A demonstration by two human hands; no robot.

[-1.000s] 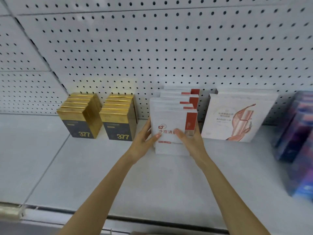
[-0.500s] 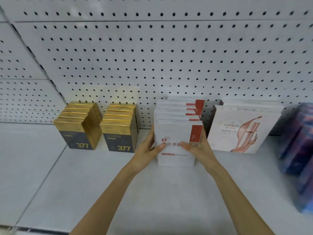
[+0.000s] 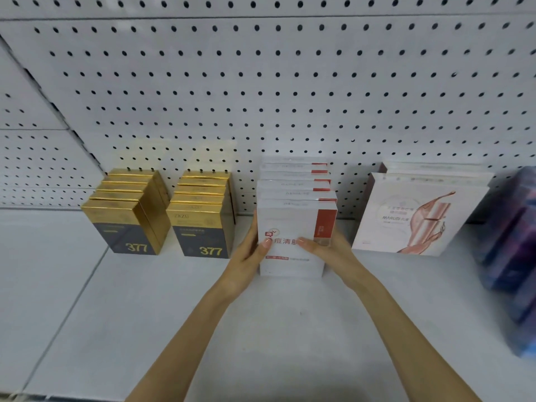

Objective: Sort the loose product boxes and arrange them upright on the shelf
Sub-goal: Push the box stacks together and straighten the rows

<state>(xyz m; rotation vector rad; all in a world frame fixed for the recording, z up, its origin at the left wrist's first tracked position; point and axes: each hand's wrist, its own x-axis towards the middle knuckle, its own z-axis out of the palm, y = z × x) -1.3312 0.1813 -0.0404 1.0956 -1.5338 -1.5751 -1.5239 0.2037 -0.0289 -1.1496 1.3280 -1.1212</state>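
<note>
A row of several white boxes with red corner panels (image 3: 293,224) stands upright on the grey shelf (image 3: 275,329), one behind another up to the pegboard. My left hand (image 3: 248,256) holds the row's left side, thumb across the front box's face. My right hand (image 3: 327,249) holds the right side, thumb also on that face. Two rows of gold-and-black "377" boxes (image 3: 127,216) (image 3: 203,219) stand upright to the left. White boxes with a rose-gold print (image 3: 417,216) stand to the right.
A white pegboard back wall (image 3: 275,91) rises behind the boxes. Blurred blue and purple boxes (image 3: 513,256) are stacked at the far right edge. Bare shelf lies at the left and in front of the rows.
Both hands and the white-and-red row sit slightly further back toward the pegboard, the boxes closed up tighter. The camera view has shifted a little upward.
</note>
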